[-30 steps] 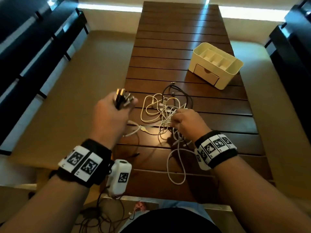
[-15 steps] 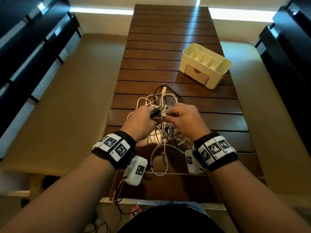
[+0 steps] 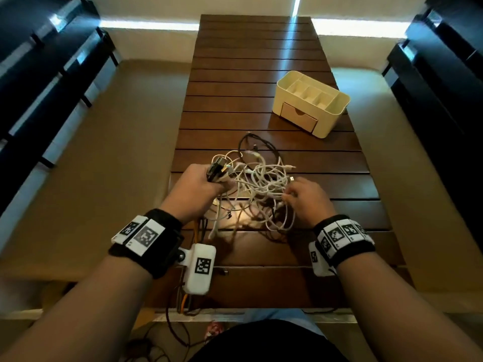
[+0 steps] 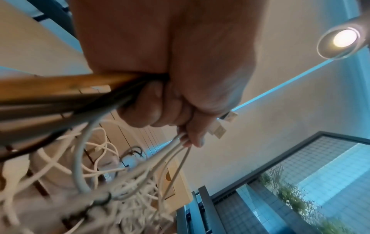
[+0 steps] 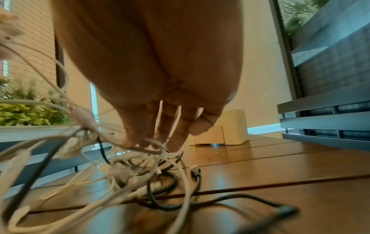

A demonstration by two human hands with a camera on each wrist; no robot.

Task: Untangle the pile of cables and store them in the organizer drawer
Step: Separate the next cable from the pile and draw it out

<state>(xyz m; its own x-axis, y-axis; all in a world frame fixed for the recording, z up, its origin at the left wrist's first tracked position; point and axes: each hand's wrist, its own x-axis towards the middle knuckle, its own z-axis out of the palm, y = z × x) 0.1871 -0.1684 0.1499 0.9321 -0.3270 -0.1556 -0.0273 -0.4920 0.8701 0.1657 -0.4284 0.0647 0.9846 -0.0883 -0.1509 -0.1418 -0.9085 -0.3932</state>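
Note:
A tangle of white and black cables lies mid-table, partly lifted. My left hand grips a bundle of plug ends in a fist, left of the tangle. In the left wrist view the left hand has USB plugs sticking out past its fingers and white cables hanging below. My right hand is at the tangle's right edge. In the right wrist view the right hand pinches a white strand above the tangle. The cream organizer stands at the far right, its drawer shut.
The slatted dark wooden table stretches away from me, bare beyond the organizer. Dark slatted benches run along both sides of the room. A black cable end lies on the wood right of the tangle. The organizer stands behind the right hand.
The hands, together at the plug bundle half a second ago, have parted. The left moved left holding the plugs; the right moved right into the tangle, which is now spread wider.

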